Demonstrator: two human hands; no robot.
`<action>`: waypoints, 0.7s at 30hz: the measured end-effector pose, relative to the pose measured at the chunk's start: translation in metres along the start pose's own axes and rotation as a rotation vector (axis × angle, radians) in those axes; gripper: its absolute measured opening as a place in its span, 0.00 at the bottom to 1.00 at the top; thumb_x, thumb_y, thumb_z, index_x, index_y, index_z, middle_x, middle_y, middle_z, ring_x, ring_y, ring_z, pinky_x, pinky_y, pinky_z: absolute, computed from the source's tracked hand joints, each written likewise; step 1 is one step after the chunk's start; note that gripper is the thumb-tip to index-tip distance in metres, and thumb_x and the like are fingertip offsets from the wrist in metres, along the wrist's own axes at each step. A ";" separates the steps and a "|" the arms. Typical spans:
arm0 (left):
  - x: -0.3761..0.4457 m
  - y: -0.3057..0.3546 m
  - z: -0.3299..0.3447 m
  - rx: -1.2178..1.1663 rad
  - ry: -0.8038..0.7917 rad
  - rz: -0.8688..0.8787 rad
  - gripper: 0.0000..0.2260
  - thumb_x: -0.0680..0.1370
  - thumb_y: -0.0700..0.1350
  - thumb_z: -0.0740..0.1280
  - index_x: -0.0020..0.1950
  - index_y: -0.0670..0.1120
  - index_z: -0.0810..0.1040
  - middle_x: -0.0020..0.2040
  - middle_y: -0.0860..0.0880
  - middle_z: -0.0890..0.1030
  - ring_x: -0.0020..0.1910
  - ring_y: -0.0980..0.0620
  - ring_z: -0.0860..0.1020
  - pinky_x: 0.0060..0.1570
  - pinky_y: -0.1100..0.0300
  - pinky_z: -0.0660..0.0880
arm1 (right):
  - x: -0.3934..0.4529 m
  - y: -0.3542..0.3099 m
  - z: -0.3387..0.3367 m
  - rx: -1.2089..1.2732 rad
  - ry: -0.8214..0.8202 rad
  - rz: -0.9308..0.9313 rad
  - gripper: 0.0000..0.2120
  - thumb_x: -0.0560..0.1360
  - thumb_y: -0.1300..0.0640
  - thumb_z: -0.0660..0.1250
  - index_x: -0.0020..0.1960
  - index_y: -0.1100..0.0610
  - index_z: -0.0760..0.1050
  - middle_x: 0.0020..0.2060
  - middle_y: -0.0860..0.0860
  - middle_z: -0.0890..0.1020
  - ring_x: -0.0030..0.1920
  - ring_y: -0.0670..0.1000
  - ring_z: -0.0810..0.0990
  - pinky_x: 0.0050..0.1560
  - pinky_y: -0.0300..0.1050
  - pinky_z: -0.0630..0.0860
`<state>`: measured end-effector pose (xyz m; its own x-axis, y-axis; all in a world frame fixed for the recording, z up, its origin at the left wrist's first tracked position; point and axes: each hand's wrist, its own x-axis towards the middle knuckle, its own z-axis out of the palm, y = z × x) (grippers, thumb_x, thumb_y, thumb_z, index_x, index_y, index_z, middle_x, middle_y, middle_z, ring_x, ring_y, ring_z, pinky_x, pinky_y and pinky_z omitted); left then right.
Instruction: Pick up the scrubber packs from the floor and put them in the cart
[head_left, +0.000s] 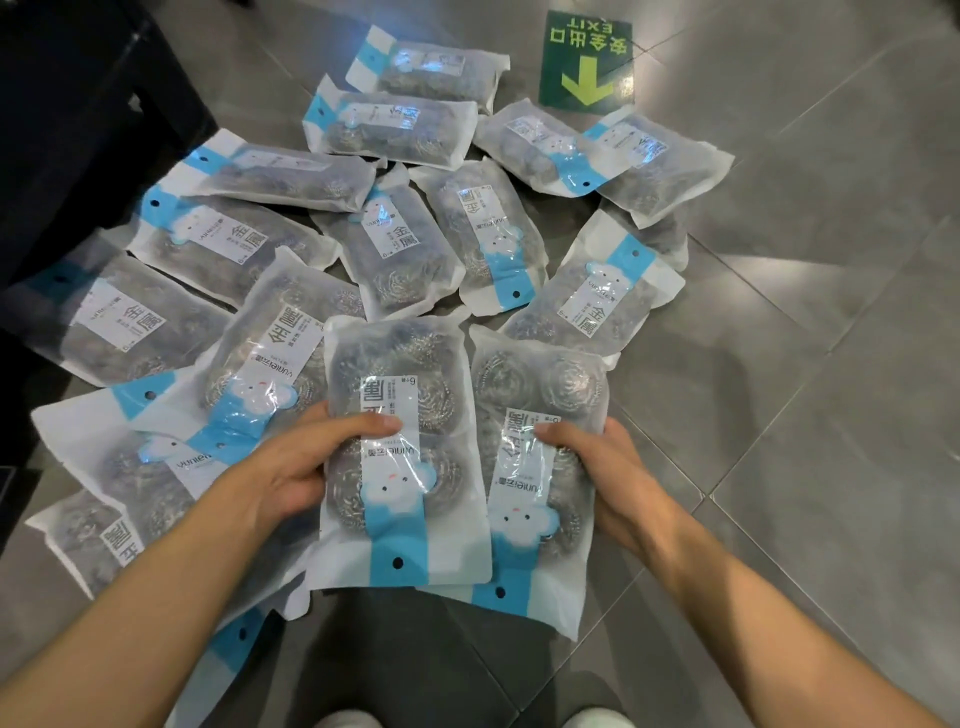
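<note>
A dark object (78, 130) fills the upper left corner, its edge right against the leftmost scrubber packs (218, 239) that lie scattered and overlapping on the grey tiled floor (805, 364). The left forearm reaches in from the lower left; the left hand (296, 467) grips the left edge of one pack (400, 452), thumb pressed across its white label, fingers curled underneath. This pack overlaps the pack beside it (540, 467). The right forearm comes in from the lower right, and the right hand (608, 467) grasps that second pack by its right edge, thumb on top of the label. Both held packs have their blue strips pointing toward the person. Beyond them more packs spread toward a green exit sign (587, 62) stuck on the floor. To the right the tiles lie bare. Two shoe tips (348, 719) show at the bottom edge.
</note>
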<state>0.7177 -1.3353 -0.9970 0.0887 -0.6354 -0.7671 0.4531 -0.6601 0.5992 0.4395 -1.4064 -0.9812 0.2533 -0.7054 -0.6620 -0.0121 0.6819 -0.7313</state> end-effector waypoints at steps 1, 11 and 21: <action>-0.002 0.002 0.000 -0.005 0.005 0.027 0.39 0.57 0.37 0.84 0.67 0.41 0.78 0.54 0.39 0.87 0.50 0.41 0.87 0.44 0.47 0.85 | -0.001 -0.005 -0.002 0.013 -0.002 -0.002 0.15 0.76 0.69 0.71 0.62 0.65 0.78 0.52 0.63 0.87 0.50 0.62 0.88 0.52 0.57 0.85; -0.038 0.042 0.014 0.050 -0.056 0.286 0.44 0.39 0.52 0.88 0.53 0.43 0.85 0.49 0.40 0.87 0.42 0.44 0.87 0.36 0.55 0.83 | -0.020 -0.063 -0.015 0.021 -0.035 -0.132 0.10 0.74 0.69 0.69 0.55 0.63 0.81 0.46 0.61 0.88 0.42 0.56 0.88 0.47 0.52 0.86; -0.110 0.116 0.042 0.075 -0.046 0.496 0.35 0.41 0.55 0.88 0.45 0.45 0.88 0.46 0.41 0.88 0.39 0.48 0.87 0.35 0.58 0.83 | -0.068 -0.160 0.006 0.010 -0.058 -0.253 0.14 0.65 0.64 0.73 0.51 0.60 0.83 0.46 0.59 0.88 0.43 0.55 0.88 0.51 0.53 0.85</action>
<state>0.7231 -1.3595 -0.8335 0.2372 -0.8960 -0.3754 0.3011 -0.2996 0.9053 0.4298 -1.4662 -0.8185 0.3022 -0.8416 -0.4476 0.0686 0.4875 -0.8704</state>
